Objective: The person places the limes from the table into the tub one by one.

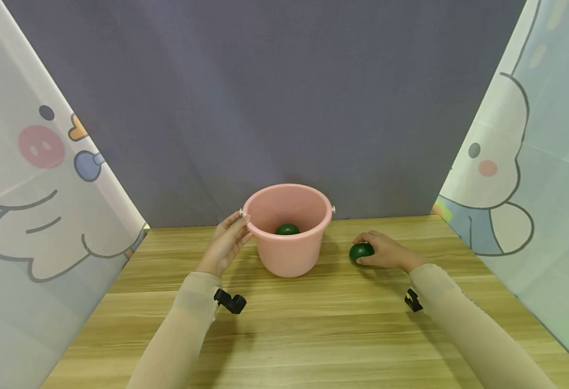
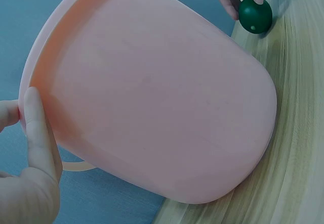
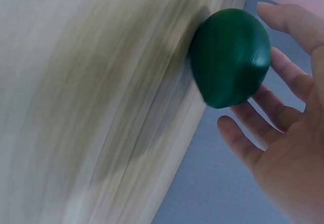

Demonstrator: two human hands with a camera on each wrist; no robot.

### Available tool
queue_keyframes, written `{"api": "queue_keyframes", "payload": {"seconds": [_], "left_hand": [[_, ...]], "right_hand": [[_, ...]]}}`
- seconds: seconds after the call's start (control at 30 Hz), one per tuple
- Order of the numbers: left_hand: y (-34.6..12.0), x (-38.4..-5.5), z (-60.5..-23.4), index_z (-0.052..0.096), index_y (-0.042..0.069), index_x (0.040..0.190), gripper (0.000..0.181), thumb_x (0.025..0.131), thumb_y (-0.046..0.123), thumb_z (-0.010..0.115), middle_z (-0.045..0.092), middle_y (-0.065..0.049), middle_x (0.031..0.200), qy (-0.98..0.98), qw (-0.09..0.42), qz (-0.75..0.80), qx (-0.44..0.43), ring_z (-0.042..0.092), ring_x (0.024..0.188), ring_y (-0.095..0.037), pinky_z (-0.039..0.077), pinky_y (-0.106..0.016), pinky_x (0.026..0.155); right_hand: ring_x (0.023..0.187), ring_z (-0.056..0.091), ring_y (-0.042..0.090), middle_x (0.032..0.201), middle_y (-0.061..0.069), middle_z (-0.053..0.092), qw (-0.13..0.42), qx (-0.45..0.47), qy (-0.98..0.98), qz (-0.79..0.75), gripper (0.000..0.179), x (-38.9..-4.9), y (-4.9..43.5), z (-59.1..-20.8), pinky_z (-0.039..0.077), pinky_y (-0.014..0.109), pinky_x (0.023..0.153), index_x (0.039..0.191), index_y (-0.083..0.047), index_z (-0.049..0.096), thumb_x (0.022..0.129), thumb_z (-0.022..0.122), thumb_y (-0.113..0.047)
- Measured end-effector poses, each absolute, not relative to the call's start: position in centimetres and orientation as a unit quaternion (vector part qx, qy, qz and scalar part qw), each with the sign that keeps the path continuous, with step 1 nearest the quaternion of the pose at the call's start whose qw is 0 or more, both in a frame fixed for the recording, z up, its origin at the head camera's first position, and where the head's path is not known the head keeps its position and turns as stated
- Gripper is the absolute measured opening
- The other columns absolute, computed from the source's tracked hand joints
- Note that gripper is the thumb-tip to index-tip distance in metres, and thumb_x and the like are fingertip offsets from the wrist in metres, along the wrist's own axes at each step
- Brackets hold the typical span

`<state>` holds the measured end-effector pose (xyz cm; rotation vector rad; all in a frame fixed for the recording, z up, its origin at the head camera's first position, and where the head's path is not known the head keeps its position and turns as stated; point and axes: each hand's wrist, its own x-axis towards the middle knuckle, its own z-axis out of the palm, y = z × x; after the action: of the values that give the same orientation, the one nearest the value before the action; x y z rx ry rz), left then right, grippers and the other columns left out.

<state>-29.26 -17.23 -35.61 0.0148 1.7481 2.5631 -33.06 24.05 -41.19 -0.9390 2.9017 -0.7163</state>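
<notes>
A pink bucket stands upright on the wooden table. My left hand holds its rim at the left side, thumb and fingers on opposite faces of the rim in the left wrist view. Inside the bucket lies a dark green rounded object, partly hidden by the front rim. To the right of the bucket, my right hand grips a glossy dark green avocado-like fruit with thumb and fingers around it. The fruit is at or just above the tabletop; I cannot tell which.
A wood-grain table spreads in front of me. Behind the bucket hangs a dark grey curtain. Cloths with cartoon animals flank the table, one on the left and one on the right.
</notes>
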Motion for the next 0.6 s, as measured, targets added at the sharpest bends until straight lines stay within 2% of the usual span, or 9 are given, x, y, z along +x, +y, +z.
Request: {"api": "queue_keyframes", "payload": {"seconds": [0.13, 0.37, 0.6], "left_hand": [[-17.2, -29.2, -35.5, 0.017, 0.005, 0.159, 0.075, 0.101, 0.016, 0.064, 0.043, -0.017, 0.138, 0.561, 0.02, 0.827, 0.006, 0.062, 0.093, -0.009, 0.055, -0.018, 0.091], [-17.2, -29.2, -35.6, 0.018, 0.005, 0.159, 0.075, 0.101, 0.016, 0.064, 0.038, -0.021, 0.146, 0.56, 0.021, 0.828, 0.005, 0.062, 0.093, -0.01, 0.055, -0.019, 0.091], [-17.2, -29.3, -35.7, 0.019, 0.005, 0.158, 0.074, 0.101, 0.016, 0.064, 0.042, -0.017, 0.14, 0.558, 0.018, 0.83, 0.003, 0.062, 0.093, -0.01, 0.056, -0.019, 0.09]], "right_hand": [[0.104, 0.057, 0.035, 0.121, 0.021, 0.057, 0.018, -0.296, 0.926, -0.234, 0.051, -33.0, 24.1, -41.3, 0.055, 0.052, 0.086, 0.129, 0.001, 0.059, 0.088, 0.079, -0.023], [0.101, 0.058, 0.034, 0.12, 0.022, 0.055, 0.032, -0.287, 0.924, -0.252, 0.057, -33.2, 24.1, -41.9, 0.056, 0.053, 0.084, 0.133, 0.0, 0.056, 0.087, 0.08, -0.023], [0.101, 0.058, 0.035, 0.12, 0.022, 0.054, 0.039, -0.274, 0.926, -0.259, 0.058, -33.4, 23.9, -42.3, 0.055, 0.053, 0.084, 0.135, -0.002, 0.054, 0.087, 0.079, -0.023]]}}
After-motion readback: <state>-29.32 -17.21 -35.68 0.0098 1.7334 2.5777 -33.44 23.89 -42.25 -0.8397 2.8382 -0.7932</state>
